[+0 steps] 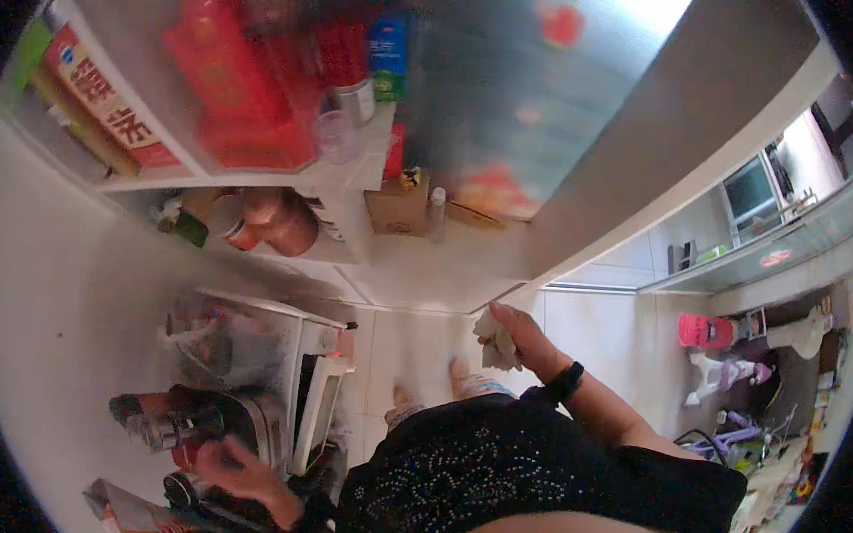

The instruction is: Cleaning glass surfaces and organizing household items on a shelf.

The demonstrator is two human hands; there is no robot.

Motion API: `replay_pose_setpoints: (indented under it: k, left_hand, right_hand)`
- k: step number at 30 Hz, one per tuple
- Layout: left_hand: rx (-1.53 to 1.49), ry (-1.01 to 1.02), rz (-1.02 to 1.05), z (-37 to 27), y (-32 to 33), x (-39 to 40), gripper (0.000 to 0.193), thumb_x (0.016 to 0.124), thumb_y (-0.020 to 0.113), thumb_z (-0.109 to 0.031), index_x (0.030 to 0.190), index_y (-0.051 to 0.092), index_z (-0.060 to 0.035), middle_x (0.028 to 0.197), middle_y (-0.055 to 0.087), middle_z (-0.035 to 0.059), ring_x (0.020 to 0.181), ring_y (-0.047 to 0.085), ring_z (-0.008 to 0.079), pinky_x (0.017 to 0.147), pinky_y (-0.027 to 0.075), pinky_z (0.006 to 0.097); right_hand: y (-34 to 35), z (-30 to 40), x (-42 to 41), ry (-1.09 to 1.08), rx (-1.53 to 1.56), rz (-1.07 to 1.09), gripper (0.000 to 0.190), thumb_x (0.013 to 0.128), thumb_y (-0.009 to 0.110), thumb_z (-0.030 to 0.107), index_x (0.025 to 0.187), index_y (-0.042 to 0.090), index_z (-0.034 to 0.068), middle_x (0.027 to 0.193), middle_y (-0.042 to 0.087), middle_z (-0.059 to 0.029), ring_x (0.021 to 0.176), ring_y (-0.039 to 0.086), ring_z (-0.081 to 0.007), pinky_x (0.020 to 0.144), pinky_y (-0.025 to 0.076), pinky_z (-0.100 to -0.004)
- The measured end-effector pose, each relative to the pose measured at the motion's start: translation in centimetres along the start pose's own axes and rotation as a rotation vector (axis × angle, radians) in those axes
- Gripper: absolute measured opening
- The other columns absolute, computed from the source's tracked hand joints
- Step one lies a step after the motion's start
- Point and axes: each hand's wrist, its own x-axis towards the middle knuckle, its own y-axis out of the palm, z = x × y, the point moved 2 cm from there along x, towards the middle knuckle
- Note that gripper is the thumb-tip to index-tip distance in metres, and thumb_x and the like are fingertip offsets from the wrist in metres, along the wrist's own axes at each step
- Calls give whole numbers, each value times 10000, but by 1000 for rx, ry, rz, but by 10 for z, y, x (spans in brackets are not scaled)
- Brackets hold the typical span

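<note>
In my right hand (528, 339) is a crumpled pale cloth or paper wipe (499, 340), pinched between thumb and fingers. It hangs over the tiled floor, near the lower edge of the white cabinet (433, 278). My left hand (252, 476) is off to the left, blurred, with its fingers apart and nothing seen in it. Closest to it are a clear jar-like container (156, 429) and a dark, rounded appliance (259, 421). Whether the left hand touches either of them cannot be told.
Open shelves ahead hold red packages (240, 72), a blue carton (388, 52) and a cardboard box (398, 210). A white rack (300, 354) stands at left. On the right are a pink object (704, 331), a purple-framed small bike (739, 432) and a doorway with floor tiles (584, 327).
</note>
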Motion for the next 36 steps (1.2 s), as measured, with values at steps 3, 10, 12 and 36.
replay_pose_setpoints:
  k: [3,10,12,36]
  left_hand:
    - [17,276,445,-65,79,-10,147,735,688,-81,841,596,-36,809,538,97,776,527,287,743,437,381]
    - [-285,587,867,-162,177,-70,150,706,726,-121,792,604,-99,866,599,65,821,572,262,759,452,387]
    - [-286,630,874,-172,182,-70,149,710,723,-120,795,603,-97,858,599,65,820,574,264,753,454,385]
    - [-458,-133,1619,-122,223,-72,247,857,620,-182,1036,621,-12,817,671,85,715,627,161,717,495,274]
  right_hand:
    - [-26,3,28,-157,-186,-210,290,887,534,304,1003,590,44,919,624,-73,802,613,-182,707,502,-304]
    - [-68,56,117,-545,-1137,-576,339,760,586,138,1098,596,129,1218,525,-135,949,589,-334,785,499,-404]
    - [-76,52,131,-398,-1247,-445,312,765,603,164,1070,596,100,1178,538,-146,962,578,-338,772,498,-417]
    - [51,115,-14,-862,-1151,-100,311,781,520,49,1085,537,117,1126,566,-94,920,598,-336,742,517,-436]
